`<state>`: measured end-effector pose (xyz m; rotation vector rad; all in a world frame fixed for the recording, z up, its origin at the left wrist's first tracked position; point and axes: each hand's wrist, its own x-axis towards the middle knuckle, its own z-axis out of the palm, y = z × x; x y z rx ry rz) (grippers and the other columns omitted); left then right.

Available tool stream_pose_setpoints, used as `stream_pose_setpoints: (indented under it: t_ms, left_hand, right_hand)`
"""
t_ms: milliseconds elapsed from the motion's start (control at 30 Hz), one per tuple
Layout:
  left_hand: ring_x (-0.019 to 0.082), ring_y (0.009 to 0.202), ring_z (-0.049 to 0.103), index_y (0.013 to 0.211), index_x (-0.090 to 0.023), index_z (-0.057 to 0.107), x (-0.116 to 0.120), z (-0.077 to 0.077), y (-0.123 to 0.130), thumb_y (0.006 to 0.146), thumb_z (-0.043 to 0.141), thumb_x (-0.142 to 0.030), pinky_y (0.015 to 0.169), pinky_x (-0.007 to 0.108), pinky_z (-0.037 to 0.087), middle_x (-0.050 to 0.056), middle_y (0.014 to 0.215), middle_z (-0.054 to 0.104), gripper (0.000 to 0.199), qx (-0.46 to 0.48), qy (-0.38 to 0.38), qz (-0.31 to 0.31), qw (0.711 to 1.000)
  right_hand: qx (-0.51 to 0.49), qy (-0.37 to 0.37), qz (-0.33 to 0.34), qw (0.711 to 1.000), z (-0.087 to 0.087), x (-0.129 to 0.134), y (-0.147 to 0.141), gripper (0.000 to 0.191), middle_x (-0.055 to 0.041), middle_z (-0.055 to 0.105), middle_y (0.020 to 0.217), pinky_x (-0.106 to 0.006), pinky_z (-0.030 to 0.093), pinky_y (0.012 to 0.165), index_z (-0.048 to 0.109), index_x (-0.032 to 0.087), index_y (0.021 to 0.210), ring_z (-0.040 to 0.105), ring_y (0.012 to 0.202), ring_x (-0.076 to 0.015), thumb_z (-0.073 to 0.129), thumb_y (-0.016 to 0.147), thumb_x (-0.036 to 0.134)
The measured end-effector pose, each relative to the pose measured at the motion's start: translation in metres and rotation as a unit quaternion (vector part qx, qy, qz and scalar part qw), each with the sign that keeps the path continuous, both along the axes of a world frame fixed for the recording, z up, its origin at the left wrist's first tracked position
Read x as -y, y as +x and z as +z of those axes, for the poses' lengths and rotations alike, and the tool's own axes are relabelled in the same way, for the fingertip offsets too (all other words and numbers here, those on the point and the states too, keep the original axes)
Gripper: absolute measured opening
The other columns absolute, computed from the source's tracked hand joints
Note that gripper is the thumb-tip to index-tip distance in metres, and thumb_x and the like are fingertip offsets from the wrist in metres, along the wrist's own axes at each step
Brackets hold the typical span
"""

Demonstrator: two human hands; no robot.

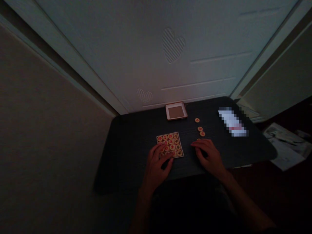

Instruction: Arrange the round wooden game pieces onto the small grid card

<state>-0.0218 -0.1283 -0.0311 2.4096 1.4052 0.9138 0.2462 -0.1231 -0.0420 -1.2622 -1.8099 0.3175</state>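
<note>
A shallow square box (182,149) filled with round wooden pieces marked in red and dark characters lies on the dark table. Over its lower left part rests my left hand (157,164), fingers apart and touching the pieces. My right hand (208,156) is on the table to the right of the box, fingers bent, thumb apart from them. Just beyond its fingertips the edge of one piece shows, partly hidden. Farther back are loose round pieces: one alone (197,120) and two close together, an upper one (200,129) and a lower one (202,134).
An open box lid (176,112) with a brown inside stands at the table's back edge. To the right on the table (136,130) lies a blurred-out white object (232,123). Behind rises a white panel (151,58) with heart reliefs. Papers or boxes (287,146) sit low at the right.
</note>
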Motion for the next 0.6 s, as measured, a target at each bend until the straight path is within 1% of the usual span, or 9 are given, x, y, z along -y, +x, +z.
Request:
stream_pose_setpoints:
  t_ms: [100,167,233,333,400,500,533,600]
  left_hand:
    - [0.031,0.139,0.044,0.124,-0.029,0.068,-0.001,-0.001,-0.001,0.092,0.069,-0.023,0.112,0.058,0.045,0.007,0.146,0.054,0.033,0.001,0.004,0.005,1.000]
    - [0.031,0.137,0.046,0.127,-0.027,0.065,-0.002,-0.002,-0.001,0.092,0.068,-0.022,0.111,0.057,0.045,0.009,0.143,0.056,0.035,0.014,0.015,0.018,1.000]
    - [0.030,0.135,0.048,0.125,-0.026,0.065,-0.004,-0.001,0.002,0.093,0.067,-0.020,0.111,0.056,0.046,0.010,0.139,0.059,0.032,0.030,0.032,0.034,0.998]
    - [0.029,0.133,0.050,0.119,-0.024,0.066,-0.009,0.007,0.013,0.094,0.065,-0.018,0.110,0.054,0.046,0.009,0.135,0.062,0.026,0.037,0.043,0.029,0.998]
    - [0.028,0.132,0.051,0.116,-0.024,0.067,-0.016,0.019,0.025,0.095,0.064,-0.019,0.111,0.053,0.045,0.008,0.133,0.063,0.022,0.030,0.040,-0.002,0.999]
    - [0.026,0.128,0.056,0.115,-0.024,0.068,-0.033,0.042,0.047,0.096,0.062,-0.021,0.112,0.050,0.044,0.007,0.128,0.067,0.019,-0.004,0.018,-0.085,0.996]
    - [0.025,0.125,0.057,0.116,-0.025,0.067,-0.041,0.050,0.055,0.097,0.061,-0.023,0.111,0.049,0.044,0.006,0.127,0.068,0.020,-0.022,0.007,-0.113,0.993]
    - [0.024,0.123,0.058,0.122,-0.025,0.066,-0.057,0.061,0.069,0.098,0.061,-0.028,0.109,0.047,0.045,0.005,0.129,0.068,0.024,-0.068,-0.013,-0.148,0.987]
  right_hand:
    - [0.013,0.004,-0.053,0.998,0.004,-0.006,0.025,0.024,-0.0069,0.075,0.109,-0.049,0.052,0.097,0.073,0.028,0.113,0.065,0.108,-0.0271,0.056,0.097,0.023]
    - [0.020,-0.001,-0.087,0.996,0.006,-0.009,0.042,0.024,-0.0074,0.075,0.110,-0.048,0.053,0.096,0.073,0.027,0.114,0.066,0.106,-0.0270,0.056,0.097,0.026]
    - [0.019,-0.012,-0.112,0.993,0.004,-0.010,0.056,0.024,-0.0077,0.075,0.110,-0.046,0.053,0.095,0.073,0.026,0.113,0.067,0.103,-0.0265,0.056,0.097,0.029]
    - [0.000,-0.050,-0.131,0.990,-0.002,-0.009,0.070,0.025,-0.0075,0.075,0.109,-0.044,0.055,0.091,0.073,0.025,0.113,0.070,0.100,-0.0254,0.055,0.098,0.034]
    - [-0.019,-0.084,-0.135,0.987,-0.005,-0.009,0.073,0.027,-0.0068,0.076,0.109,-0.042,0.056,0.089,0.073,0.025,0.114,0.071,0.099,-0.0248,0.055,0.098,0.036]
    - [-0.047,-0.118,-0.138,0.982,-0.007,-0.008,0.073,0.027,-0.0060,0.077,0.109,-0.040,0.056,0.088,0.074,0.025,0.114,0.073,0.098,-0.0246,0.056,0.097,0.038]
    - [-0.055,-0.123,-0.139,0.981,-0.007,-0.009,0.073,0.027,-0.0057,0.078,0.108,-0.039,0.056,0.088,0.074,0.025,0.113,0.073,0.098,-0.0245,0.057,0.097,0.039]
    - [-0.069,-0.129,-0.142,0.979,-0.007,-0.009,0.072,0.027,-0.0051,0.078,0.107,-0.039,0.057,0.087,0.074,0.025,0.112,0.074,0.097,-0.0242,0.057,0.097,0.039]
